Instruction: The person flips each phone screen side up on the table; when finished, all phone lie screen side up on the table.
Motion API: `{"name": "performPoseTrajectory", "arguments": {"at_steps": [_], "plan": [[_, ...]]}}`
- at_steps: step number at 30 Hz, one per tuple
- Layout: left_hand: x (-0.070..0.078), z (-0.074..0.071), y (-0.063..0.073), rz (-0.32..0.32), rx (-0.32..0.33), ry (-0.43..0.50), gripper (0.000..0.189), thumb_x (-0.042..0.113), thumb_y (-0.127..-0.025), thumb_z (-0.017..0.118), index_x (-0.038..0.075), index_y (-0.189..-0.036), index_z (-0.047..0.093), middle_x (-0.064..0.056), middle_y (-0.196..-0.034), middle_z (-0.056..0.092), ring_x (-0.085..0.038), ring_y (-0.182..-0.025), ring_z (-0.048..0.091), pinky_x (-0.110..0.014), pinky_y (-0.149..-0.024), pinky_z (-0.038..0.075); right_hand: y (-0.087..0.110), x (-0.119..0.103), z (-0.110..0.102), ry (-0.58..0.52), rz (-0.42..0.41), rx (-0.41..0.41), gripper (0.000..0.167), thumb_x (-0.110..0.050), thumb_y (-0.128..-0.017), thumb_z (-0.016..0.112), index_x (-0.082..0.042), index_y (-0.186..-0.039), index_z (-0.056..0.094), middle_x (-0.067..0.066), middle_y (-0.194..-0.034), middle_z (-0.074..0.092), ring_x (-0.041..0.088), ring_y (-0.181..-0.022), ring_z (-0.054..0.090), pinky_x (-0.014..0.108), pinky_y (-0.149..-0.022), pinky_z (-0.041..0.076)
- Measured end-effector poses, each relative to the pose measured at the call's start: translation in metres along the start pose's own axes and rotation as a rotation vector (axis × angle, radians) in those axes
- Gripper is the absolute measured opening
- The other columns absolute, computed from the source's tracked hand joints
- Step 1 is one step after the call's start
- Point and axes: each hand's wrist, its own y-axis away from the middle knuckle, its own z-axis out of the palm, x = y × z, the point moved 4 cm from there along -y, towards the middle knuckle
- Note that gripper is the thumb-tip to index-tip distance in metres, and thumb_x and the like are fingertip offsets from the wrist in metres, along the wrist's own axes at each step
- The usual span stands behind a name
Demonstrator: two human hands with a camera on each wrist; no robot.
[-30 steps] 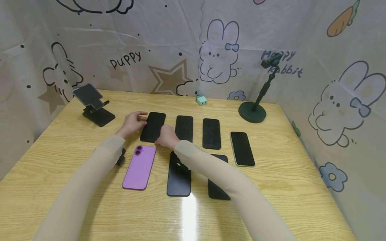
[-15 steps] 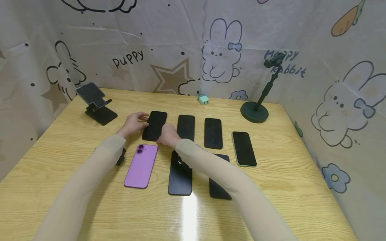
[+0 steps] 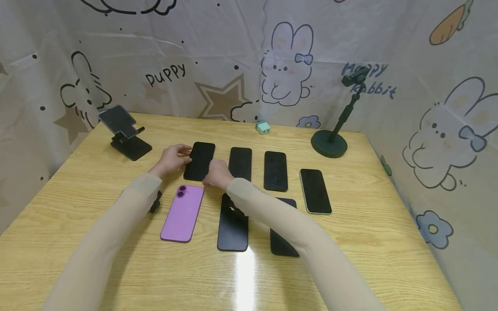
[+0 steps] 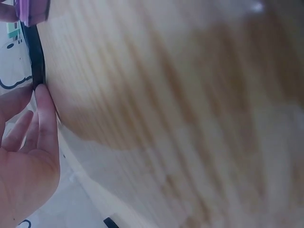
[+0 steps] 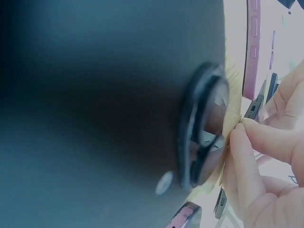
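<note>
A black phone [image 3: 199, 161] lies face up at the left end of the back row in the head view. My left hand [image 3: 173, 160] holds its left edge. In the left wrist view, the thumb and a finger of the left hand [image 4: 33, 152] meet at the dark phone's edge [image 4: 37, 61]. My right hand [image 3: 218, 174] is at the phone's lower right corner, with its fingers bent. In the right wrist view, the right hand [image 5: 266, 166] pinches with thumb and fingertips right at the end of a phone [image 5: 254, 108] with a charging port.
A purple phone [image 3: 182, 214] lies camera side up in front. Black phones [image 3: 275, 171] [image 3: 232, 235] and a pale-edged one [image 3: 315, 191] lie around. Behind them are a black folding stand [image 3: 130, 144], a mint charger [image 3: 263, 127] and a dark green stand [image 3: 329, 144].
The head view has shifted slightly, moving everything a little to the right in the picture. Both hands stay at the black phone, in nearly the same place on the table.
</note>
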Motion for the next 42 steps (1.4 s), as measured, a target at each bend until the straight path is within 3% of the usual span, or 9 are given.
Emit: {"name": "performPoseTrajectory", "arguments": {"at_steps": [11, 18, 22, 25, 27, 30, 34, 36, 42], "plan": [[0.000, 0.001, 0.001, -0.023, -0.006, 0.006, 0.043, 0.003, -0.095, 0.055, -0.007, -0.136, 0.045, -0.029, -0.132, 0.051, -0.033, -0.101, 0.061, -0.020, -0.066, 0.052, -0.003, 0.002, 0.001, -0.023, -0.008, -0.003, 0.019, -0.019, -0.082, 0.076, -0.002, -0.083, 0.069, 0.001, -0.068, 0.054, 0.012, -0.060, 0.049, 0.020, -0.049, 0.038], [0.000, 0.003, 0.000, -0.015, -0.017, 0.006, 0.043, 0.003, -0.095, 0.055, -0.008, -0.136, 0.045, -0.029, -0.133, 0.051, -0.033, -0.102, 0.060, -0.021, -0.067, 0.052, 0.002, 0.004, -0.001, 0.001, -0.033, 0.001, 0.030, -0.020, -0.083, 0.076, 0.002, -0.102, 0.068, 0.010, -0.096, 0.067, 0.014, -0.071, 0.051, 0.020, -0.060, 0.042], [0.002, 0.004, 0.001, -0.021, -0.030, 0.005, 0.046, 0.002, -0.095, 0.055, -0.008, -0.137, 0.042, -0.029, -0.133, 0.050, -0.034, -0.103, 0.060, -0.020, -0.067, 0.052, 0.009, 0.008, -0.005, 0.030, -0.067, -0.010, 0.031, -0.020, -0.082, 0.076, 0.003, -0.099, 0.067, 0.009, -0.091, 0.064, 0.014, -0.069, 0.046, 0.022, -0.061, 0.040], [0.005, 0.003, 0.002, -0.026, -0.037, -0.006, 0.049, 0.002, -0.095, 0.056, -0.007, -0.139, 0.039, -0.029, -0.135, 0.047, -0.037, -0.107, 0.058, -0.027, -0.073, 0.053, 0.018, 0.015, -0.009, 0.023, -0.075, -0.034, 0.034, -0.021, -0.082, 0.076, 0.004, -0.104, 0.067, 0.009, -0.092, 0.065, 0.013, -0.068, 0.049, 0.021, -0.067, 0.045], [0.009, 0.001, 0.002, -0.014, -0.021, -0.035, 0.049, 0.004, -0.095, 0.056, -0.007, -0.139, 0.039, -0.030, -0.136, 0.046, -0.040, -0.113, 0.056, -0.036, -0.082, 0.053, 0.027, 0.021, -0.014, -0.005, -0.080, -0.042, 0.044, -0.022, -0.082, 0.076, 0.004, -0.115, 0.064, 0.010, -0.107, 0.067, 0.013, -0.075, 0.055, 0.023, -0.078, 0.050], [0.020, 0.002, -0.001, 0.040, 0.022, -0.101, 0.047, 0.006, -0.095, 0.056, -0.008, -0.137, 0.042, -0.030, -0.136, 0.047, -0.043, -0.119, 0.051, -0.048, -0.095, 0.046, 0.042, 0.036, -0.025, -0.060, -0.123, -0.043, 0.056, -0.021, -0.083, 0.075, 0.005, -0.129, 0.056, 0.014, -0.111, 0.070, 0.015, -0.083, 0.065, 0.029, -0.087, 0.053], [0.047, 0.012, -0.004, 0.157, 0.123, -0.185, 0.040, 0.006, -0.092, 0.058, -0.007, -0.130, 0.052, -0.030, -0.131, 0.050, -0.045, -0.124, 0.042, -0.054, -0.106, 0.031, 0.070, 0.062, -0.045, -0.164, -0.118, -0.052, 0.054, -0.022, -0.087, 0.071, 0.003, -0.132, 0.054, 0.010, -0.086, 0.074, 0.021, -0.078, 0.071, 0.028, -0.072, 0.056], [0.066, 0.022, -0.003, 0.215, 0.151, -0.231, 0.038, 0.007, -0.091, 0.060, -0.006, -0.126, 0.056, -0.029, -0.129, 0.052, -0.045, -0.125, 0.039, -0.056, -0.106, 0.028, 0.088, 0.077, -0.057, -0.185, -0.096, -0.031, 0.053, -0.025, -0.087, 0.070, 0.001, -0.131, 0.056, 0.008, -0.085, 0.073, 0.021, -0.077, 0.071, 0.026, -0.066, 0.055], [0.117, 0.069, 0.009, 0.426, 0.064, -0.363, 0.033, 0.012, -0.089, 0.066, 0.004, -0.121, 0.063, -0.020, -0.127, 0.055, -0.039, -0.125, 0.041, -0.054, -0.105, 0.031, 0.143, 0.125, -0.082, -0.179, 0.005, 0.066, 0.050, -0.030, -0.087, 0.070, 0.000, -0.127, 0.060, 0.005, -0.084, 0.070, 0.022, -0.074, 0.069, 0.025, -0.059, 0.048]]}}
